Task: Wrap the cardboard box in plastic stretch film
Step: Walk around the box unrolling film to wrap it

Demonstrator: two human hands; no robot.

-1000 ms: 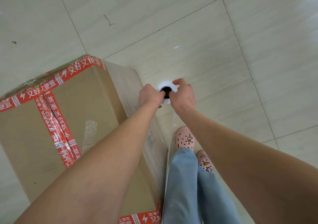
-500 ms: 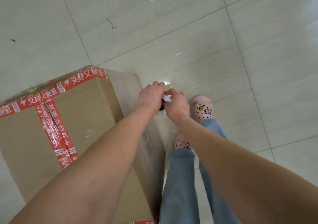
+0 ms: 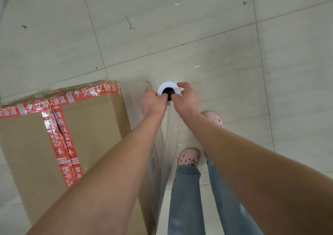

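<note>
Both left hand (image 3: 153, 102) and right hand (image 3: 187, 100) clench the roll (image 3: 167, 86); film (image 3: 166, 135) lines one side of the box (image 3: 93, 123), its top bare, so wrapping looks only partway.

Red tape (image 3: 100, 92): seemingly "又好又便宜"

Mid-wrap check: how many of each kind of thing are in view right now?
cardboard box: 1
stretch film roll: 1
Hands: 2, left hand and right hand
Shoes: 2, nearer pink shoe and farther pink shoe
Total: 6
</note>
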